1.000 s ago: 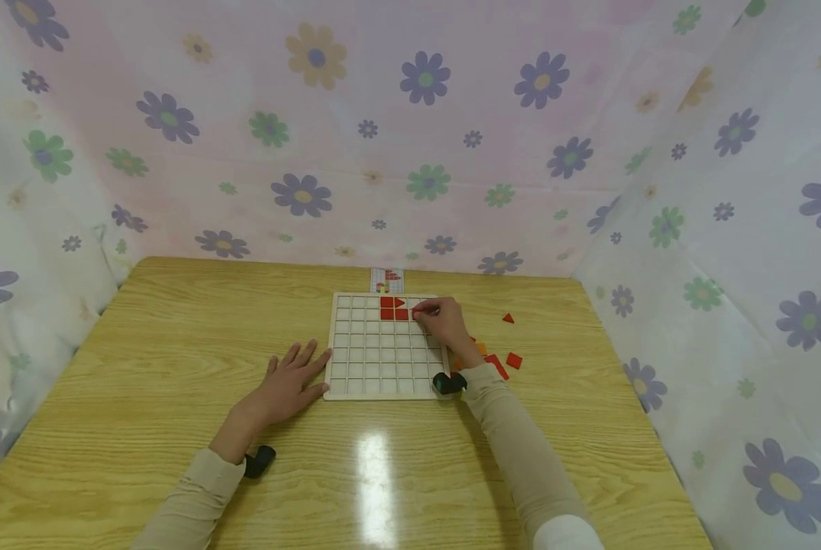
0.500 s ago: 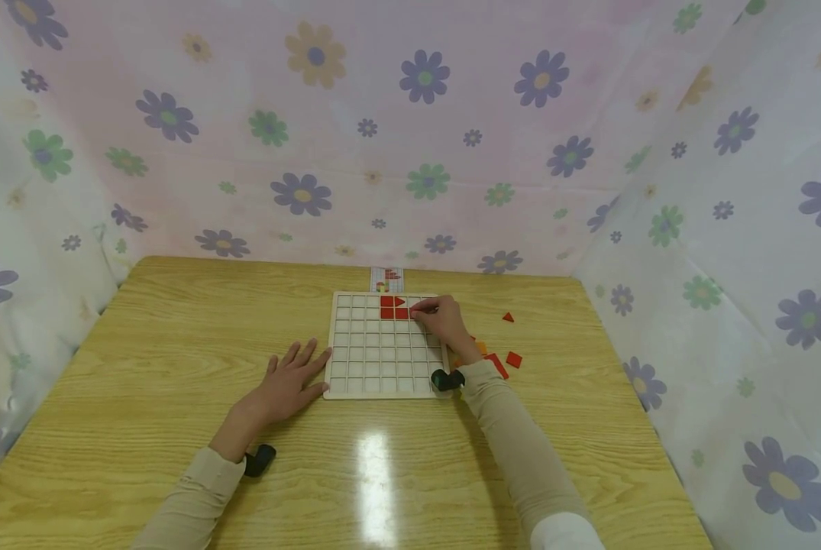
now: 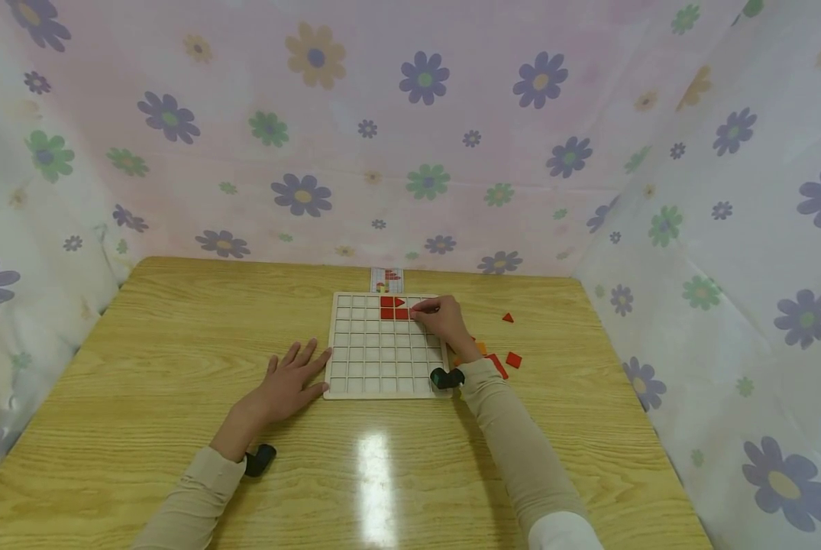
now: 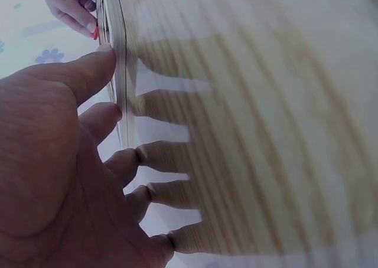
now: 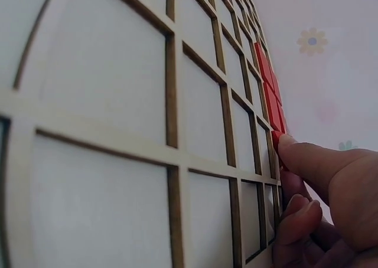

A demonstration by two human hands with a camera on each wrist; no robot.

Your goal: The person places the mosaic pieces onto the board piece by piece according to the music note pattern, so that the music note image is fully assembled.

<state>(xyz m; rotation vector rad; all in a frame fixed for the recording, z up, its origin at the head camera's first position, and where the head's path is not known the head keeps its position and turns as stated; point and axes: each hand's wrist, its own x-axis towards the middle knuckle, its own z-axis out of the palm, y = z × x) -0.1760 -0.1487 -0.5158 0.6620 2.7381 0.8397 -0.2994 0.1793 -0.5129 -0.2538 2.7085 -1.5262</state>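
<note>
A pale wooden grid board [image 3: 365,367] lies on the table, with several red tiles [image 3: 387,313] in its two far rows. My right hand [image 3: 444,317] reaches over the board's far right part and pinches a small red tile [image 5: 277,140] between thumb and fingers, right beside the seated red ones. Its shape is mostly hidden by the fingertips. My left hand [image 3: 288,389] rests on the table with fingers spread, its thumb and index tip at the board's left edge. In the left wrist view the thumb [image 4: 97,67] lies along the board's side.
A small printed card [image 3: 386,279] with a coloured pattern lies behind the board. To the right are a red triangle [image 3: 509,318], a red piece [image 3: 514,360] and an orange piece [image 3: 481,348], with others partly hidden under my right wrist. Flowered cloth [image 3: 424,153] encloses the table.
My right fingers have shifted very slightly left with the red tile, towards the seated ones. The left hand has not moved.
</note>
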